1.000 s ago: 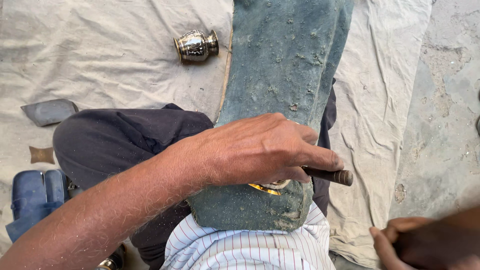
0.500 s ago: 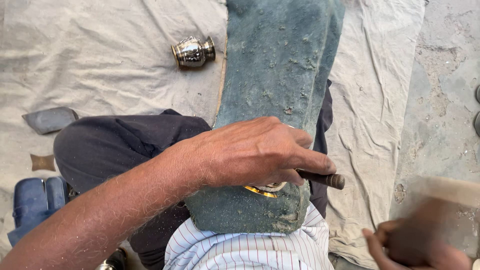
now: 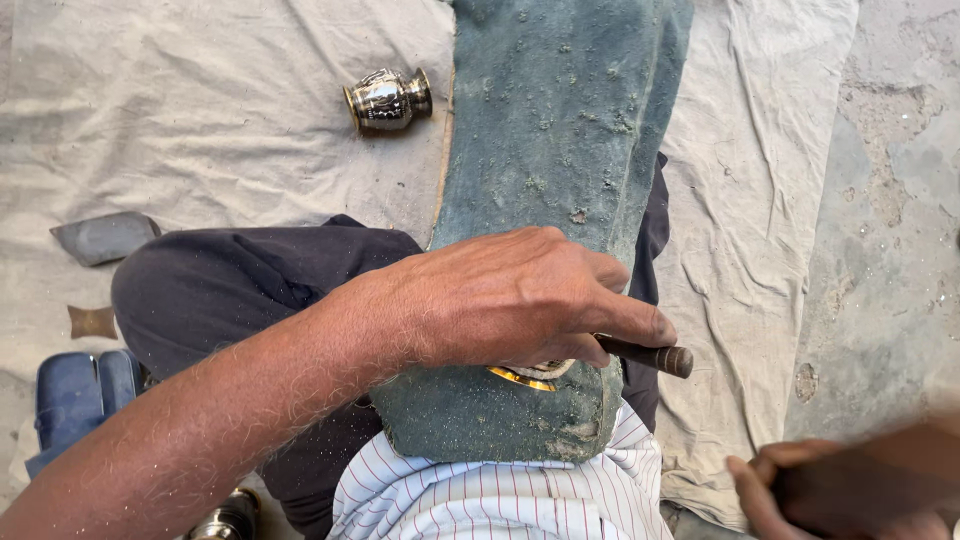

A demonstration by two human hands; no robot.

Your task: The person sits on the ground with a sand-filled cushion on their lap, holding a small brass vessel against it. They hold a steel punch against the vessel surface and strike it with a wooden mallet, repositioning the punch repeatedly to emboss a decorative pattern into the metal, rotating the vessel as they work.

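Left hand [image 3: 510, 300]: closed over a dark, rod-like punch tool [image 3: 650, 355], pressing it onto a thin brass-coloured metal piece [image 3: 522, 377].
Right hand [image 3: 850, 490]: blurred at the lower right corner, fingers curled; what it holds, I cannot tell.
Brass piece: lies under the left palm, at the near end of the long grey-green stone slab [image 3: 560, 180] that rests across the person's lap.
Progress: only a sliver of the brass shows, so how much is worked cannot be judged.
Nearby: a small shiny embossed metal pot [image 3: 388, 100] lies on its side on the pale cloth sheet [image 3: 200, 130].
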